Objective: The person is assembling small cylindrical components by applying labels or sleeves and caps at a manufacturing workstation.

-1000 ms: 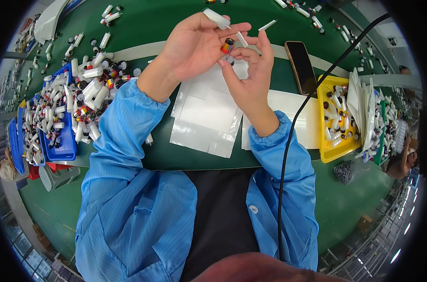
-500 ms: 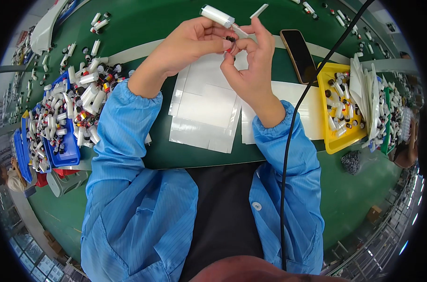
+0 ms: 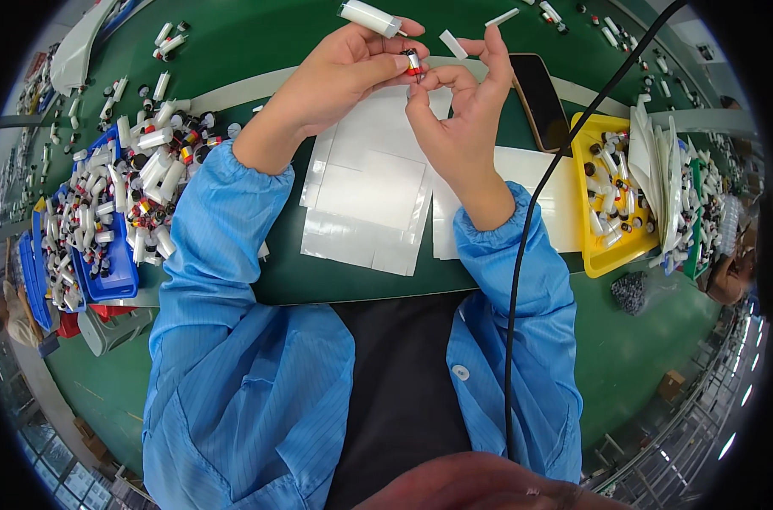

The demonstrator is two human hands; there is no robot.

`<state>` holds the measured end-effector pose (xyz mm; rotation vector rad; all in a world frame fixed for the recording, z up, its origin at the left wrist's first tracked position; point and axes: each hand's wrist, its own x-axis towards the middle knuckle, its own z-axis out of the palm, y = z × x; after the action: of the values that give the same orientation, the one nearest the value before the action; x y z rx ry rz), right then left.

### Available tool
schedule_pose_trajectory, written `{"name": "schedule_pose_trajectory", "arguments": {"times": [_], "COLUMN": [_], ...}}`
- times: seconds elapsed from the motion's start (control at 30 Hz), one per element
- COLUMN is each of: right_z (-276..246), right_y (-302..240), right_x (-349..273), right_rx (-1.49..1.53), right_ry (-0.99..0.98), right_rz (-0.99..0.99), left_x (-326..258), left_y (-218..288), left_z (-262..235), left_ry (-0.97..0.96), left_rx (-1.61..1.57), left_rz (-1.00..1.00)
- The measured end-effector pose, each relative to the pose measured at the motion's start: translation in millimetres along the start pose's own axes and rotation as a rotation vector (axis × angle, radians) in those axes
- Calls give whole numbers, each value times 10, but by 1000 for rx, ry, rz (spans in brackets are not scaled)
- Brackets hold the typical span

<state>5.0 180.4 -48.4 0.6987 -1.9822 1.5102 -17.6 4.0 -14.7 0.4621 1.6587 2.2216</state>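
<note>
Both hands are up over the green table point(image 3: 259, 34), the left hand point(image 3: 339, 72) and right hand point(image 3: 463, 119) each pinching the tiny red-and-silver cylindrical part point(image 3: 413, 64) in a fingertip grip, probably for a closer look.

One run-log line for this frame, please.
left hand: pinching small red-banded part | right hand: fingertips on same part | below: clear sheets on green table | phone right
</note>
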Motion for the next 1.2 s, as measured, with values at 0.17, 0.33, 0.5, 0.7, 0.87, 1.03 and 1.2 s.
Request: {"name": "schedule_pose_trajectory", "arguments": {"times": [0.17,0.33,0.5,0.7,0.87,1.03,1.2], "right_z": [-25,-217,-343,-351,-343,-336,-296], "right_y": [12,43,-8,-3,-7,-6,-48], "right_x": [48,146,235,243,235,222,216], "right_rx": [275,653,835,751,747,765,670], "right_ry": [26,25,-36,-53,-64,-87,-63], "right_rz": [21,432,578,594,605,607,583], "left_x": [-3,-25,-30,-26,-15,39,53], "left_y": [-57,76,50,62,-25,-2,-41], "left_z": [-69,-9,-20,-26,-59,-63,-39], "left_ry": [1,-18,-90,-103,-32,-155,-155], "left_rx": [-89,84,162,232,250,-54,-15], "left_rz": [30,-18,72,133,200,90,125]}}
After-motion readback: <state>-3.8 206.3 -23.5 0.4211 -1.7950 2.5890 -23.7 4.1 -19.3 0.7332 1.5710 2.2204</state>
